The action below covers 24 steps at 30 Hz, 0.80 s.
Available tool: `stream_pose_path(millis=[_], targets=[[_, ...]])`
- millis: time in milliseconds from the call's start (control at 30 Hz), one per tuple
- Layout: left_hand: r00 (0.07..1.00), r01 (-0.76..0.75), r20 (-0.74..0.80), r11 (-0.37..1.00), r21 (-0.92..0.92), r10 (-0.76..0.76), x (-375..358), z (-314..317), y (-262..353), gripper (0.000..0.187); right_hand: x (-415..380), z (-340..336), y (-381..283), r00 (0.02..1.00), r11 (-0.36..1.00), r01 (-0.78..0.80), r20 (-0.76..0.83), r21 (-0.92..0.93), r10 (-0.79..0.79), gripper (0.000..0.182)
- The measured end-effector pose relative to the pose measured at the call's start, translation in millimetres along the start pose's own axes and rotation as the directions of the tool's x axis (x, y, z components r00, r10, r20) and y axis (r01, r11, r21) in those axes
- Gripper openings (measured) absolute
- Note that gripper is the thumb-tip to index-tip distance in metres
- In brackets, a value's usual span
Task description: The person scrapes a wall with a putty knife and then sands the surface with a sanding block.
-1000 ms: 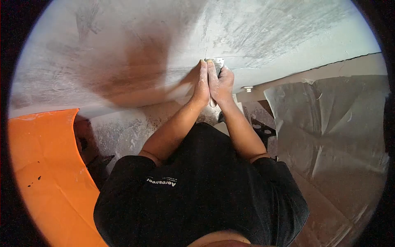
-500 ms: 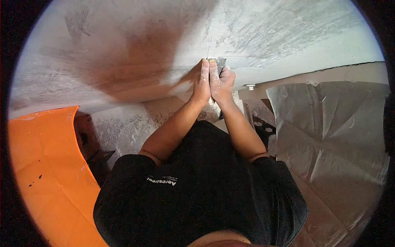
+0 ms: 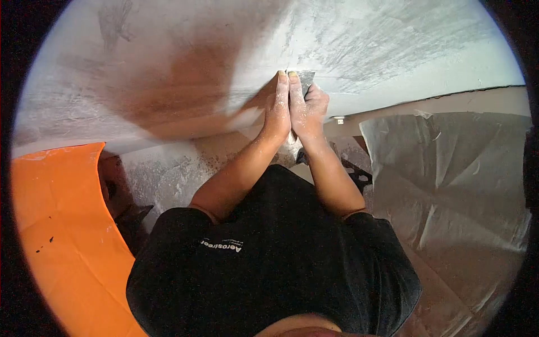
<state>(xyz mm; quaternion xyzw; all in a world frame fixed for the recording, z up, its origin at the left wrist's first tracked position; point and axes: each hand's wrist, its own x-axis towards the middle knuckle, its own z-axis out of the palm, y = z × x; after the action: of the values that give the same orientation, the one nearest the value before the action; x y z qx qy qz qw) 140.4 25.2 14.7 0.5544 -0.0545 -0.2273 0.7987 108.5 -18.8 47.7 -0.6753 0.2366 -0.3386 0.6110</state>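
A metal scraper blade (image 3: 306,80) lies against the grey plastered wall (image 3: 359,50), its edge touching the surface. My right hand (image 3: 308,109) is closed around the scraper, with fingers stretched up along the blade and the thumb side bent at its right. Pressed flat beside it, my left hand (image 3: 277,109) has its fingers together, their tips at the blade's left edge. Both hands carry white dust. The scraper's handle is mostly hidden between and behind the hands.
An orange sheet (image 3: 64,213) hangs at the left, and a creased grey-brown sheet (image 3: 455,168) stands at the right. A small white fitting (image 3: 339,120) sits below the wall's lower edge. The floor (image 3: 168,177) behind my arms is spattered with white.
Both hands and the scraper have slid slightly up the wall, the right hand also shifting a little to the right.
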Motion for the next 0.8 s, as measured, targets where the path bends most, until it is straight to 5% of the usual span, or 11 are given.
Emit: stream_pose_path(millis=[300,467,800], targets=[[0.998,-0.010,-0.059,1.000,0.005,0.010,-6.8,6.2,19.2,0.059,2.7,1.1,8.6,1.000,0.999,-0.014,-0.007,0.039,0.015,0.023],[0.995,0.071,0.076,0.997,-0.023,-0.069,-4.3,0.4,22.2,0.060,1.8,1.4,-4.0,1.000,1.000,-0.012,-0.026,-0.015,0.012,0.025],[0.996,0.060,0.069,0.997,-0.052,-0.056,-1.2,5.9,28.9,0.057,5.5,0.7,-17.9,0.998,0.999,0.038,-0.048,-0.015,-0.039,0.025]])
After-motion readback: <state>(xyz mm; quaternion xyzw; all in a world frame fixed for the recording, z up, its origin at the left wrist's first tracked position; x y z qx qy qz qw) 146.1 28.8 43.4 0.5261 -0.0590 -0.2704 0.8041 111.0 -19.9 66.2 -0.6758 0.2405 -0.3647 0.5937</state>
